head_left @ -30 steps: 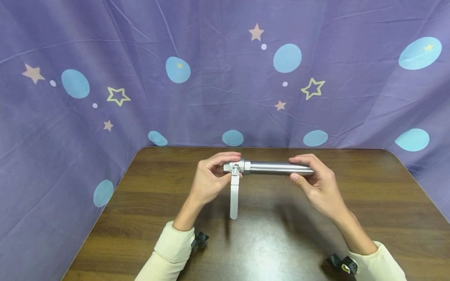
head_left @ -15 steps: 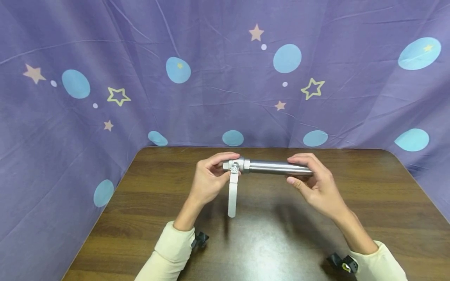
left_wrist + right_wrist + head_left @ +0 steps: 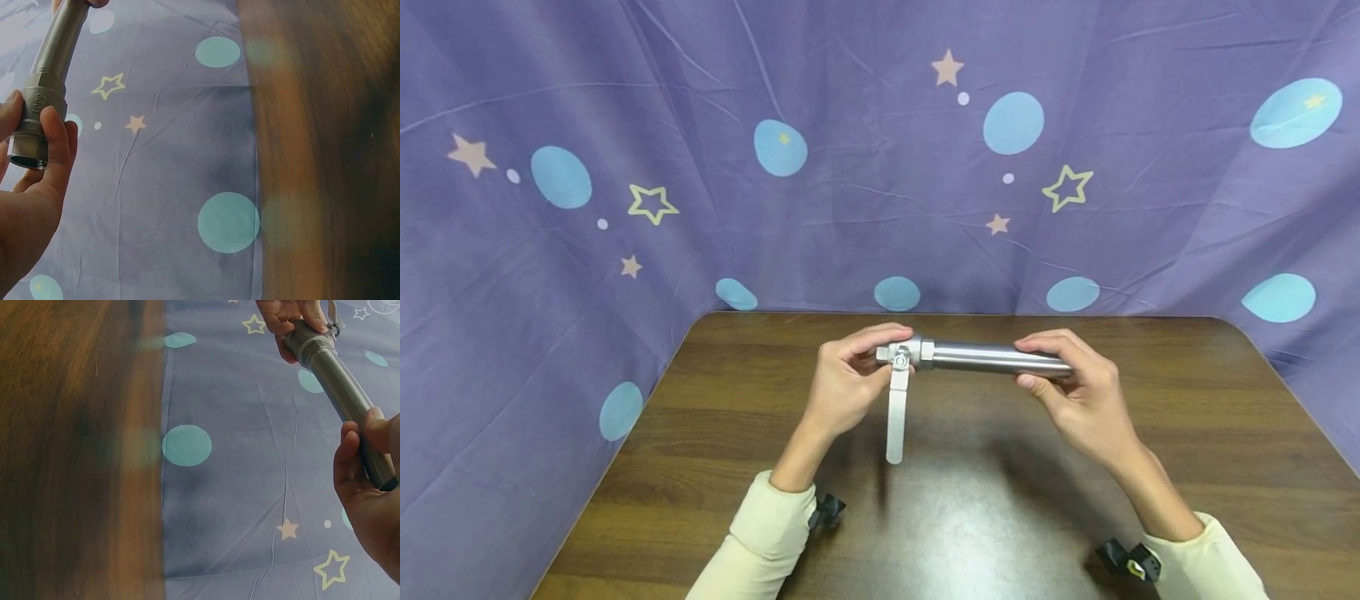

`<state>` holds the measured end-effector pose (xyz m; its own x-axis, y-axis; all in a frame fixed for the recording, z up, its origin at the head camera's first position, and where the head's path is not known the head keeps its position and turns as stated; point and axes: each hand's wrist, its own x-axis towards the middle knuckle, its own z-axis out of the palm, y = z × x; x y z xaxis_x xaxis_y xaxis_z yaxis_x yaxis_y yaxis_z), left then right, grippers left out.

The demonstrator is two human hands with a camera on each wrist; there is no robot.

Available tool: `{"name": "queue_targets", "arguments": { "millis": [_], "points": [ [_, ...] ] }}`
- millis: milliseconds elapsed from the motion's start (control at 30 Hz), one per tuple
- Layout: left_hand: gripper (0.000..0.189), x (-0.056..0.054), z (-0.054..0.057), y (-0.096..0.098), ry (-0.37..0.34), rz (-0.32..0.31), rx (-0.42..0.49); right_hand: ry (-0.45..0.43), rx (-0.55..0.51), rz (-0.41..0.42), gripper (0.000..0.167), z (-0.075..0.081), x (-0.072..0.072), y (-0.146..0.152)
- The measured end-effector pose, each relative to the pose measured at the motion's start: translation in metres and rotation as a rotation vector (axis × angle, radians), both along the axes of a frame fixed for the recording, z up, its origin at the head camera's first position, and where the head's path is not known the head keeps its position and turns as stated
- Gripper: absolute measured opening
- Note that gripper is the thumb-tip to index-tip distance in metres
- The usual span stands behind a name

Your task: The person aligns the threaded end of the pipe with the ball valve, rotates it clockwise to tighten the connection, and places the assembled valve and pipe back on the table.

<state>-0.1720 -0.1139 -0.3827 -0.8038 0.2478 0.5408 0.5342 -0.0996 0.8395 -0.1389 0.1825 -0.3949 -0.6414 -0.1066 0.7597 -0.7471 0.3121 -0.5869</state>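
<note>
A silver ball valve (image 3: pixel 913 352) with a long flat lever (image 3: pixel 897 421) is joined to a shiny metal pipe (image 3: pixel 973 357); both are held level above the table. My left hand (image 3: pixel 848 383) grips the valve body, fingers over the top and thumb below, near the lever's pivot. The lever points toward me. Around the pipe's far right end, my right hand (image 3: pixel 1086 400) curls its fingers and thumb. In the left wrist view the valve's open round end (image 3: pixel 28 161) faces the camera. The right wrist view shows the pipe (image 3: pixel 344 387) running between both hands.
Below lies a brown wood-grain table (image 3: pixel 700 433) with rounded far corners. A purple curtain (image 3: pixel 865 192) with stars and blue ovals hangs behind and along its sides. Black wrist devices (image 3: pixel 827 512) sit at both cream sleeves (image 3: pixel 771 517).
The lever's free end has swung slightly left and up, then stayed. The right hand's thumb and fingers shifted left along the pipe, then back right. The left hand keeps its grip.
</note>
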Motion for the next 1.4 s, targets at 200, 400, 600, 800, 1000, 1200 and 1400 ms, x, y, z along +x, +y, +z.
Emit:
{"name": "queue_targets", "arguments": {
  "millis": [200,400,600,800,1000,1200,1400],
  "points": [
    [0.040,0.0007,0.0004,0.0005,0.022,0.025,-0.020,-0.053,-0.017,-0.006,0.051,0.0010,0.0032,0.0001],
    [0.038,0.0020,0.0021,0.0016,0.029,0.030,-0.020,-0.110,-0.018,-0.018,0.049,0.0017,0.0057,0.0004],
    [0.038,0.0018,0.0022,0.0024,0.045,0.032,-0.021,-0.129,-0.032,0.002,0.048,0.0017,0.0057,0.0008],
    [0.039,0.0017,0.0013,0.0022,0.040,0.043,-0.036,-0.134,-0.019,-0.002,0.047,0.0011,0.0055,0.0012],
    [0.040,0.0024,0.0000,0.0024,0.031,0.042,-0.032,-0.133,-0.016,-0.004,0.048,-0.0002,0.0048,0.0010],
    [0.038,0.0032,-0.0004,0.0047,0.026,0.053,-0.034,-0.090,0.039,-0.019,0.046,-0.0005,0.0042,-0.0007],
    [0.038,0.0041,0.0000,0.0066,-0.004,0.064,-0.035,-0.104,0.058,0.005,0.058,-0.0001,0.0047,-0.0015]
  ]
}}
